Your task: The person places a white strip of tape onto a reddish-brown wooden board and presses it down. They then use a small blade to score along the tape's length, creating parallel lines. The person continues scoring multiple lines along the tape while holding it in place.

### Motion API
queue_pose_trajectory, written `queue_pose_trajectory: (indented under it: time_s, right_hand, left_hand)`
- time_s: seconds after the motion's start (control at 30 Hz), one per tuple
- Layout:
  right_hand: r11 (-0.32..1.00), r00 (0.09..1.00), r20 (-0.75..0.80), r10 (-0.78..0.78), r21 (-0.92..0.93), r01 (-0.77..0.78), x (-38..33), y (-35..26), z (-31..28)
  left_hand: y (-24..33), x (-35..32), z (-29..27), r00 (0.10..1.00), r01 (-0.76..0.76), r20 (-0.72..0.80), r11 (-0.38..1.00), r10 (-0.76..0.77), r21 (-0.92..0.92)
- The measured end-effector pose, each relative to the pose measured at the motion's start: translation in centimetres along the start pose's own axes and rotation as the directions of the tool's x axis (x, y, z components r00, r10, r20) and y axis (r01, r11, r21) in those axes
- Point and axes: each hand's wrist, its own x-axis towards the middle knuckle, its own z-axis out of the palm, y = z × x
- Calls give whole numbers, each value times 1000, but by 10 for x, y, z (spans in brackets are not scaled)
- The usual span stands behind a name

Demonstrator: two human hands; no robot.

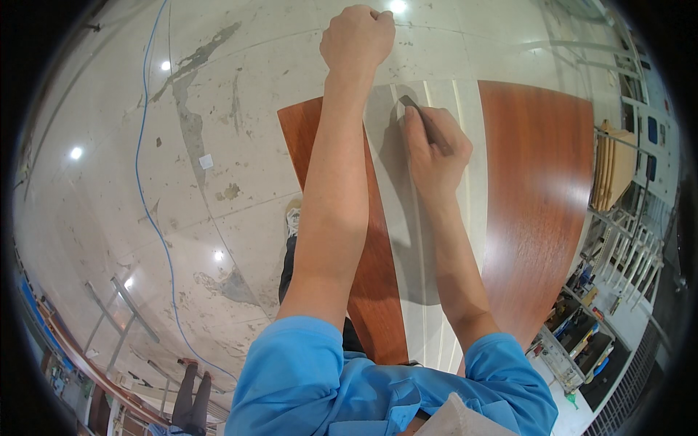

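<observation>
My left hand is stretched out beyond the far end of the boards, closed in a fist; whatever its fingers may hold is hidden. My right hand grips a dark, flat, bar-like tool, tilted with its tip toward the far left, over the pale grey panel. Several light lines run lengthwise along that panel. A glossy red-brown wood-look board lies along its right side, and a narrower red-brown board shows at its left, partly behind my left forearm.
A thin blue cable winds across the worn tile floor on the left. One small white square lies on the floor. At right stand a tool cart and stacked wooden pieces. Another person's legs show at lower left.
</observation>
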Motion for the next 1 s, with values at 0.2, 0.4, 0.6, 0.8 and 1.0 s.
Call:
queue_pose_trajectory:
  time_s: [0.2,0.4,0.6,0.8,1.0]
  right_hand:
    - [998,997,-24,-68,-6,68,-2,7,2]
    - [997,997,-27,-75,-27,75,-3,4,2]
    - [993,994,-28,-102,-68,100,-5,3,1]
    - [996,995,-44,-85,-18,84,-7,6,4]
    - [993,994,-29,-106,-63,104,-11,6,0]
  left_hand:
    - [3,-6,-5,1000,-5,14,1000,5,-5]
    - [3,-1,-4,999,32,29,999,-32,5]
    - [0,1,-2,999,31,22,1000,-31,0]
    - [0,1,-3,999,26,30,1000,-26,-4]
    - [3,-2,-6,998,39,49,999,-39,-12]
